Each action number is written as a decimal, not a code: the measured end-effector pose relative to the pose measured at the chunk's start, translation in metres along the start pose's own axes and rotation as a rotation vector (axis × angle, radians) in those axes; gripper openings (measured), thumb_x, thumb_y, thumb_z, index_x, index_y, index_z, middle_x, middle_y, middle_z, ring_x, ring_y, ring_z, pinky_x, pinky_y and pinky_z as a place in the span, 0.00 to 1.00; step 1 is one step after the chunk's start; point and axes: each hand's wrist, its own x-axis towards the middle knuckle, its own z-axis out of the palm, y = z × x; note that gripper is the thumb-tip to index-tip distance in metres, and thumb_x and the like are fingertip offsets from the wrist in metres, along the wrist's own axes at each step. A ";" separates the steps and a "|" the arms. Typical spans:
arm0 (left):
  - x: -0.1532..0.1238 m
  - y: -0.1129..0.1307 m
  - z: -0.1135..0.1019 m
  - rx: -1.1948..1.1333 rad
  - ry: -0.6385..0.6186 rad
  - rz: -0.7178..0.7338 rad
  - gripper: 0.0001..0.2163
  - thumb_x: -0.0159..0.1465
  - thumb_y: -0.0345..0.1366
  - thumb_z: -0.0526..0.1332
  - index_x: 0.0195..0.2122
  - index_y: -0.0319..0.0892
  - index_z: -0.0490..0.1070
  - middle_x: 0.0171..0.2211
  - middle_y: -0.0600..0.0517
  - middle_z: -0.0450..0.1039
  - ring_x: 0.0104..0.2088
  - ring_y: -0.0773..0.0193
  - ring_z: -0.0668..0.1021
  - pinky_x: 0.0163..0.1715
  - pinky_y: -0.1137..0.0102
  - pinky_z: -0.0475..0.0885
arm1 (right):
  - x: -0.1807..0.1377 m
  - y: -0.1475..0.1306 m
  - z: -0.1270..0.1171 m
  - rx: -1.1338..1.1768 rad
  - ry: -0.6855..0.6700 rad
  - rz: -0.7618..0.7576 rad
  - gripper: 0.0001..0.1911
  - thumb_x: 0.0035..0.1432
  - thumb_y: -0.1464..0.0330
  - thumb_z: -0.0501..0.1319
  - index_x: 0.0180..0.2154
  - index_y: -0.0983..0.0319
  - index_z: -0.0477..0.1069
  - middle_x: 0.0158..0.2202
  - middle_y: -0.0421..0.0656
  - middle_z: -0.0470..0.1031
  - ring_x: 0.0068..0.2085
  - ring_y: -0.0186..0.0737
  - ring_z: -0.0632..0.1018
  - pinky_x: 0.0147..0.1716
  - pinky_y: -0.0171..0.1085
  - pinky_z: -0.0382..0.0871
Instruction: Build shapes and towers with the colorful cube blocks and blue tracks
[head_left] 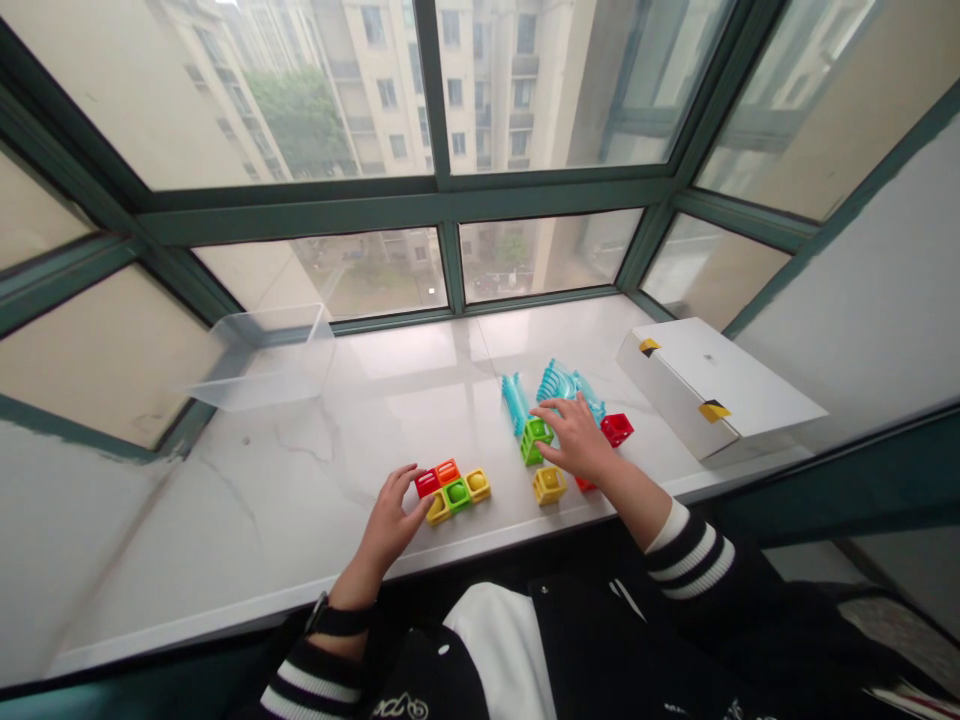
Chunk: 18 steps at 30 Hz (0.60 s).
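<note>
My left hand [391,518] has its thumb and fingers around the left end of a flat group of joined toy blocks: a red block [427,483], an orange block [448,471], a green block [457,494] and yellow ones [478,484]. My right hand [576,437] is closed with thumb and fingertips on a loose green block [535,442]. Just below that hand sits a yellow block [549,486]. Red pieces [617,430] lie to its right and partly under the wrist. Behind it are ribbed clear-blue track pieces [516,402], some partly covered by the fingers.
A clear plastic bin [281,360] stands at the back left of the white marbled sill [300,500]. On the right is a white box [720,385] with yellow-and-black tabs. Green-framed windows [405,215] close off the back; the sill's front edge lies before my body.
</note>
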 end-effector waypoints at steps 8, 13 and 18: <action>-0.007 -0.010 0.010 -0.049 -0.048 -0.077 0.21 0.67 0.47 0.63 0.59 0.48 0.72 0.62 0.43 0.71 0.64 0.49 0.74 0.66 0.49 0.69 | -0.020 -0.073 0.004 0.397 0.114 -0.153 0.15 0.69 0.71 0.57 0.50 0.54 0.78 0.48 0.47 0.78 0.52 0.48 0.78 0.56 0.49 0.74; -0.009 -0.012 0.012 -0.070 -0.052 -0.077 0.20 0.68 0.46 0.62 0.58 0.47 0.72 0.62 0.43 0.71 0.64 0.50 0.73 0.67 0.50 0.68 | -0.020 -0.103 0.042 0.430 -0.138 -0.208 0.15 0.68 0.71 0.61 0.54 0.57 0.76 0.54 0.50 0.78 0.54 0.47 0.78 0.56 0.46 0.75; -0.009 -0.012 0.013 -0.100 -0.044 -0.072 0.17 0.69 0.44 0.60 0.56 0.46 0.73 0.59 0.44 0.74 0.61 0.52 0.76 0.65 0.51 0.70 | -0.019 -0.110 0.079 0.265 -0.345 -0.151 0.23 0.62 0.69 0.68 0.59 0.61 0.74 0.63 0.55 0.72 0.63 0.56 0.72 0.65 0.53 0.68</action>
